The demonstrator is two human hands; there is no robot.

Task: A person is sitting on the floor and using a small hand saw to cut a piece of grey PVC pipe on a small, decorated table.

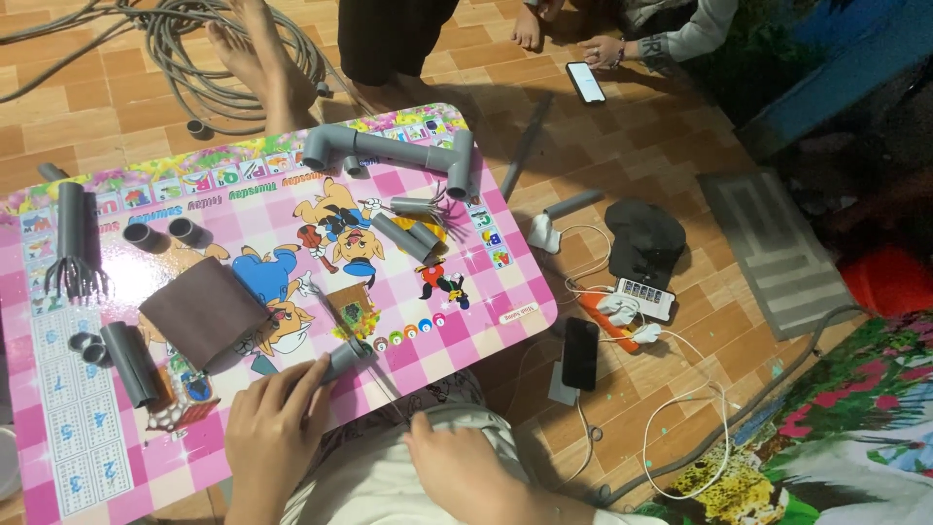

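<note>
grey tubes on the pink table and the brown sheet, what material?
The grey pipe assembly with elbow fittings looks like rigid plastic, probably PVC: uniform matte grey, moulded joints. The short pipe piece at the left hand looks the same. The brown sheet is flat, dull and slightly curled, possibly sandpaper or thin card; the texture is too small to tell.

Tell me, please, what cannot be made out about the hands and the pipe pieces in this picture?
- Head view: the left hand covers the near end of the short grey pipe piece.
- Whether the right hand holds anything; its palm faces away.
- The brown sheet hides the table beneath it.
- The split-ended pipe slits are too small to count.
</note>
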